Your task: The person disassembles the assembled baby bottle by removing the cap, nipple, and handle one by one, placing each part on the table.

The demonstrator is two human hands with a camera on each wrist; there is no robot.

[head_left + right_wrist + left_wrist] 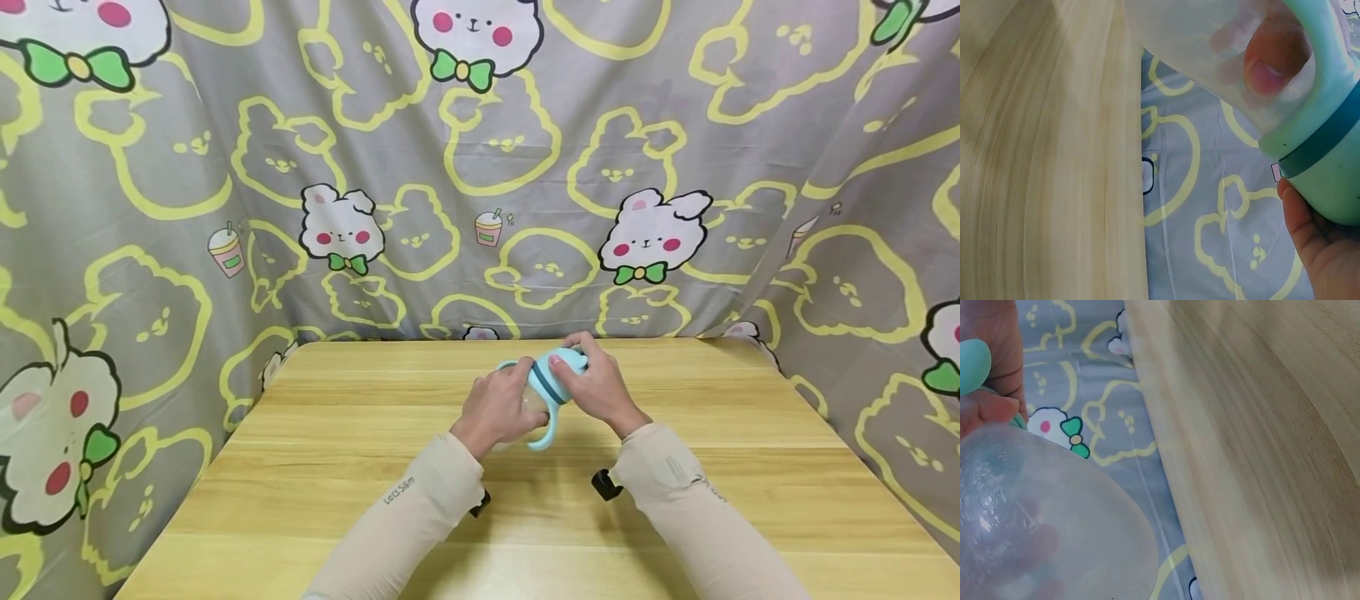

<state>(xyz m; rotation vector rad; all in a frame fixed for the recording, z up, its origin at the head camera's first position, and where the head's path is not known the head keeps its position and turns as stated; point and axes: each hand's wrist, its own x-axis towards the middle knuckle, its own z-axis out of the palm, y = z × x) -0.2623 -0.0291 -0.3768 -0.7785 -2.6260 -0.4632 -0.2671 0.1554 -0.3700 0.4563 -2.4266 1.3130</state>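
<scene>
A baby bottle with two handles is held tilted above the table, its light-blue lid up and to the right. My left hand grips the clear, rounded body. In the right wrist view, the left thumb lies across that body, inside the loop of a pale green-blue handle. My right hand holds the lid, thumb on the near side and fingers around the far side. A darker teal band rings the bottle just below the lid. The right palm is partly hidden.
The light wooden table ends at a back edge just beyond the hands. A grey curtain with cartoon rabbits hangs behind and along both sides. Black wrist cameras stick out below the beige sleeves.
</scene>
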